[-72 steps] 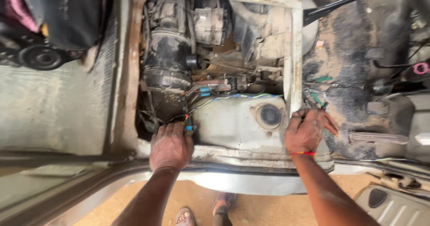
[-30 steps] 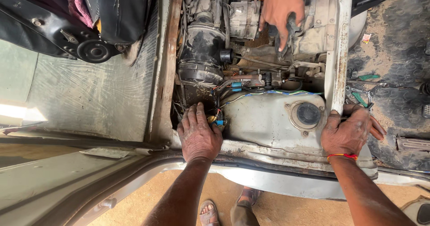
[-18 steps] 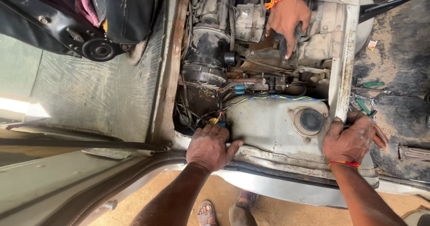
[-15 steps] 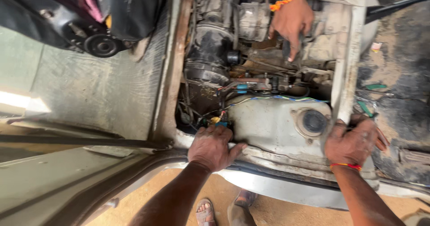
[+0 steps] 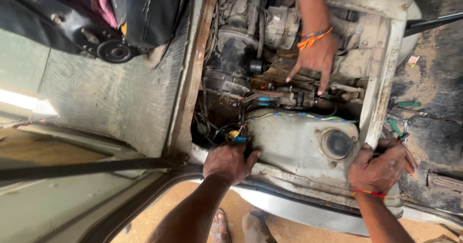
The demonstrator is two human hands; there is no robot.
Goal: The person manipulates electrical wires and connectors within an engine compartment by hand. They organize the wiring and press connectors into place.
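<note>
Head view, the only one. I look down into an open engine bay (image 5: 289,79) set in a vehicle floor.

My left hand (image 5: 229,162) rests on the near edge of the bay, at the near left corner of the pale metal tank (image 5: 294,144). The fingers are curled together, knuckles up; I cannot tell whether they clamp anything. The wire connectors (image 5: 236,136), one yellow and one blue, lie just beyond my fingertips, touching or nearly so, with the loose wiring running away from them toward the engine.

My right hand (image 5: 381,168) lies on the bay's right frame rail (image 5: 381,84), at its near end. The fingers are bent and close together over the rail edge, pressing down. A red band sits on that wrist. The round tank cap (image 5: 337,144) is just left of this hand, apart from it. Green-handled tools (image 5: 400,122) lie on the dark floor mat (image 5: 434,93), just beyond my knuckles.

Another person's hand (image 5: 313,60), with an orange wrist thread, reaches in from the far side, fingers spread downward onto the engine parts, well apart from both of mine.
</note>
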